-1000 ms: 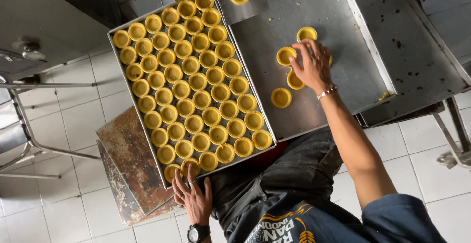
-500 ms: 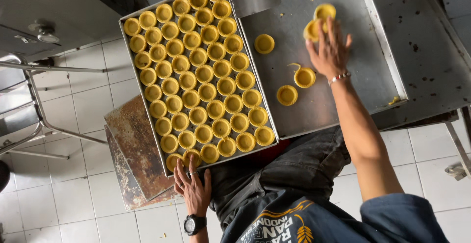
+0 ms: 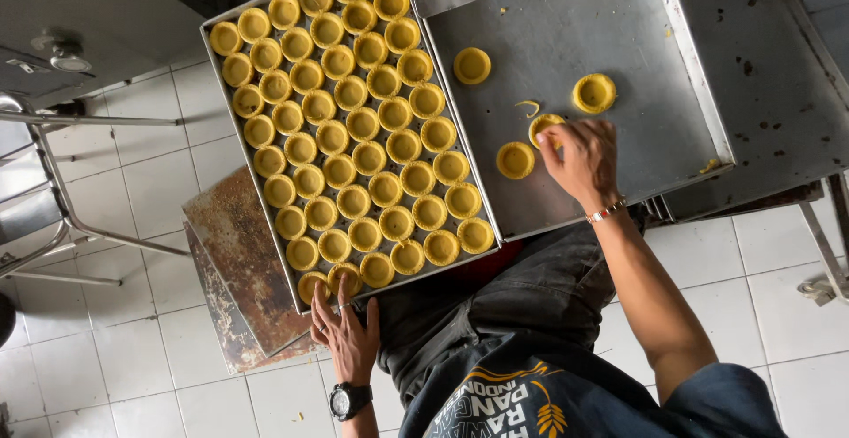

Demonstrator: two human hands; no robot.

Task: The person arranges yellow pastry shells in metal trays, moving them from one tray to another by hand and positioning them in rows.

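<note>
Yellow round pastry shells (image 3: 351,124) fill the rectangular steel baking tray (image 3: 215,74) at 10 o'clock: about fifty-four, nine rows of six, with no gap visible, so this tray appears complete. On the flat grey steel sheet (image 3: 654,146) at 1 o'clock, six shells remain loose: four in full view and two cut by the frame edge at 12 o'clock, plus one small curled pastry scrap (image 3: 528,106). The right hand (image 3: 584,159), wearing a thin bracelet, lies near centre with fingers bent and tips on one loose yellow shell (image 3: 541,125); whether it pinches that shell cannot be told. The left hand (image 3: 347,336), wearing a black wristwatch, rests at 7 o'clock, spread flat against the full tray's near edge and holding nothing. Two rusty brown metal plates (image 3: 234,261) lie on the white tiled floor (image 3: 133,350) at 8 o'clock.
</note>
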